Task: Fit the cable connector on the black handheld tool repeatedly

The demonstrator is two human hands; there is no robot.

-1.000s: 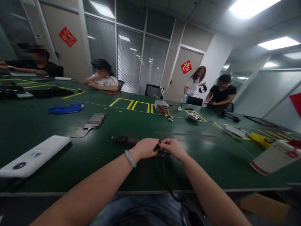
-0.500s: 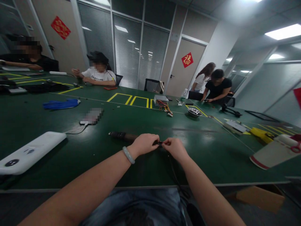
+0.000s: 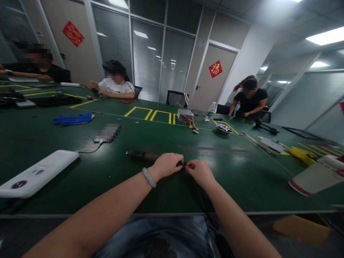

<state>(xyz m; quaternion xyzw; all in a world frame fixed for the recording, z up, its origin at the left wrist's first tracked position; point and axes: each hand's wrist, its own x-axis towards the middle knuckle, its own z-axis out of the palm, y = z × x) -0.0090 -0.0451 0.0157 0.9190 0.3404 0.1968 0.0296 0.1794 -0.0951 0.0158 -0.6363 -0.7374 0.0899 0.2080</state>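
**Two-Hand Pinch on a Thin Black Cord**

The black cord (image 3: 186, 165) sits between both hands, just above the green table (image 3: 242, 168), near its front edge; it is judged light, limp and thin, so take hold close to its end. Left hand (image 3: 167, 165): fingers curled, tips pinching the cord; a dark cylindrical tool (image 3: 139, 155) lies just beside it. Right hand (image 3: 200, 172): thumb and forefinger pressed onto the same cord; forearms converge, palms down.
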